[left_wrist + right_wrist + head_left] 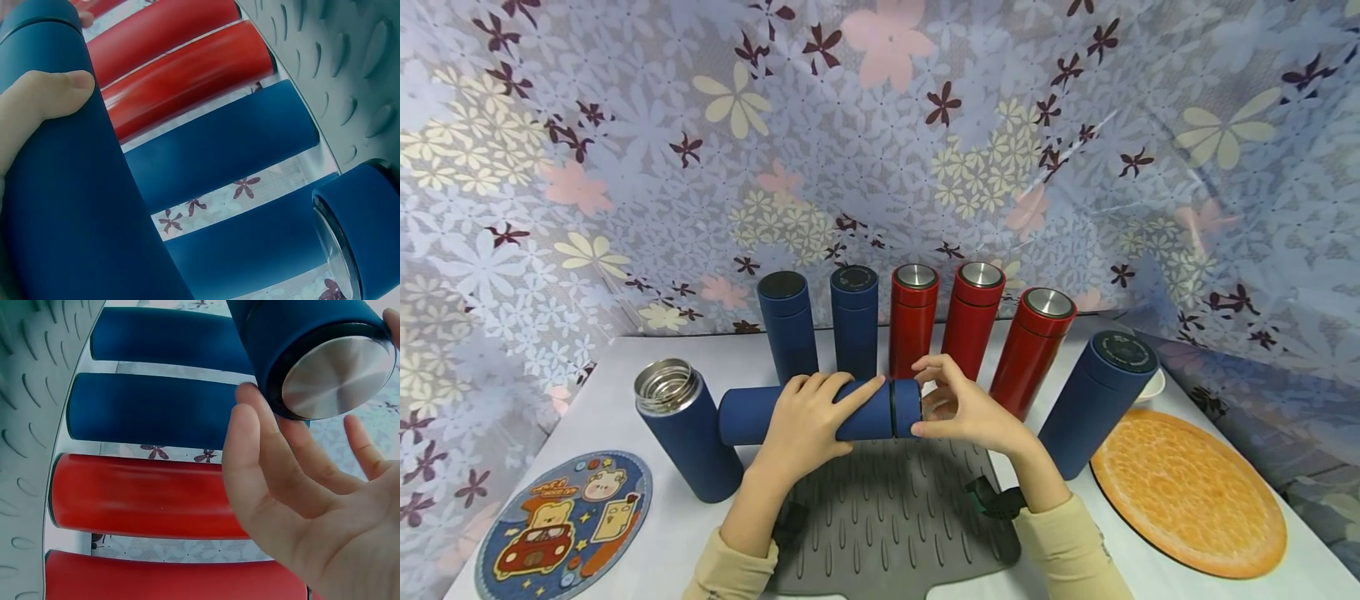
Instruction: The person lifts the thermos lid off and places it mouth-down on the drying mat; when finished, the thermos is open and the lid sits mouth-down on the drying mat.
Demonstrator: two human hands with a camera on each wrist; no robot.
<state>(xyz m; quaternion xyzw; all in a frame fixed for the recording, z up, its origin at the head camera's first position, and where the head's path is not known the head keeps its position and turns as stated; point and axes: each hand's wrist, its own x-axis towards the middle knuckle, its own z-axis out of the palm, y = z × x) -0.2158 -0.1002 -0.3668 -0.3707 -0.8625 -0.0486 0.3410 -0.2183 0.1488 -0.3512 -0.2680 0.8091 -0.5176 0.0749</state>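
A blue thermos [867,417] lies sideways in the air above a grey mat. My left hand [808,421] grips it around the middle, and the left wrist view shows the thumb [65,94] laid across its side. At its right end is a lid [907,408], set off by a dark seam and ending in a shiny metal disc [337,378]. My right hand [966,408] pinches that lid's edge between thumb and fingers, the palm apart from the disc. Beside the thermos's left end stands a lidless blue thermos [688,442], its steel threaded mouth uncovered.
Behind the hands stand two lidded blue thermoses [787,325] and several red ones [973,321]. Another lidded blue thermos [1093,408] is by my right forearm. The textured grey mat [887,533] lies below, a cartoon round mat [565,525] left, an orange round mat [1195,496] right.
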